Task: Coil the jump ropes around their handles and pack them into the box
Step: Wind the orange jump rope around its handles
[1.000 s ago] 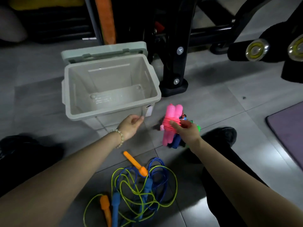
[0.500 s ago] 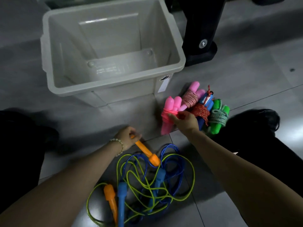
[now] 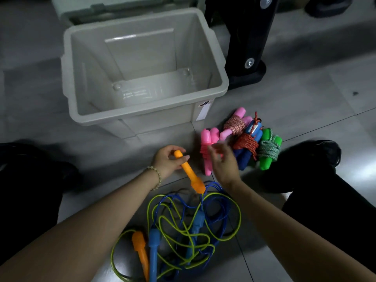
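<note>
My left hand (image 3: 167,160) grips the top of an orange handle (image 3: 189,174) whose yellow-green rope (image 3: 223,237) lies tangled on the floor with a blue rope (image 3: 215,188). A second orange handle (image 3: 140,251) and two blue handles (image 3: 153,253) rest in that tangle. My right hand (image 3: 223,163) hovers open, blurred, just off the coiled pink rope bundle (image 3: 207,147). Beside it lie several coiled bundles: pink with speckled cord (image 3: 234,125), blue with red cord (image 3: 246,145), green (image 3: 269,149). The grey box (image 3: 146,112) stands open with nothing inside.
The box lid (image 3: 126,9) leans behind the box. A black machine post and foot (image 3: 248,58) stand right of the box. My legs in black (image 3: 335,200) and a black shoe (image 3: 323,151) flank the ropes on the tiled floor.
My right hand has let go of the pink bundle, which now lies on the floor with the other bundles. My left hand has taken hold of the orange handle and lifted its end.
</note>
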Tool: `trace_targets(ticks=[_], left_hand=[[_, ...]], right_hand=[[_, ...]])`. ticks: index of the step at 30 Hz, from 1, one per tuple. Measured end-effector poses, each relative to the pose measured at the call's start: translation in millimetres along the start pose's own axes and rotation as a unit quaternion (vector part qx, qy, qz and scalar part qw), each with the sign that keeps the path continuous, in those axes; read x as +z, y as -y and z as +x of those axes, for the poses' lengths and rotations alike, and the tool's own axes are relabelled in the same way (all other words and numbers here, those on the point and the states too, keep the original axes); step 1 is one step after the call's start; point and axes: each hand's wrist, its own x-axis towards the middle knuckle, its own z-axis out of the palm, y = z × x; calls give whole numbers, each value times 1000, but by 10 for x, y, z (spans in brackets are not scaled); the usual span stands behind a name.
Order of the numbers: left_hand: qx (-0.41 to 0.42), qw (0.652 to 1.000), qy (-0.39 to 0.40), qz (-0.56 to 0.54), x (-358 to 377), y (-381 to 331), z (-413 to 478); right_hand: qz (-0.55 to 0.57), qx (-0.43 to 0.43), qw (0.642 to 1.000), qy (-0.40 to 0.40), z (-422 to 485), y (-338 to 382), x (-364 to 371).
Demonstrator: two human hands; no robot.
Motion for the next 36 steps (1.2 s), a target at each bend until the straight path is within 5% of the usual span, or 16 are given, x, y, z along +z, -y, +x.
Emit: trace_targets(ticks=[4, 9, 11, 12, 14, 16, 17, 19, 22, 26, 30, 32, 36], left_hand=[[65, 995, -59, -41, -59, -467, -199], [108, 986, -114, -52, -352, -933, -675], [188, 971, -133, 61, -463, -1030, -904], [263, 935, -154, 181, -515, -1072, -1014], [419, 810, -152, 381, -594, -1195, -1245], [512, 715, -106, 465, -602, -1384, -1560], [520, 696, -91, 487, -576, -1466, -1731], [482, 732, -82, 474, -539, -1614, -2085], [343, 880, -25, 329, -576, -1755, -2421], [264, 962, -6, 67, -642, -2048, -2891], [184, 956, -98, -204, -1007, -2356, -3228], [223, 953, -134, -155, -1222, -2336, -3348], [226, 968, -113, -1, -1302, -2140, -3621]], right_hand=[[144, 133, 958, 209, -406, 277, 6], [146, 92, 965, 195, -796, 604, -351], [129, 47, 971, 197, -973, 830, -502], [129, 36, 971, 197, -1066, 967, -574], [137, 13, 970, 198, -1250, 1261, -734], [155, -17, 968, 199, -1425, 1549, -931], [160, -34, 967, 196, -1515, 1677, -1034], [188, -58, 962, 188, -1701, 1908, -1226], [284, -67, 934, 207, -1978, 2196, -1448], [205, -172, 934, 238, -2314, 2337, -1641], [21, -221, 940, 257, -2553, 2110, -1680], [-35, -235, 938, 253, -2693, 2003, -1678], [109, -232, 950, 177, -2947, 2329, -1702]])
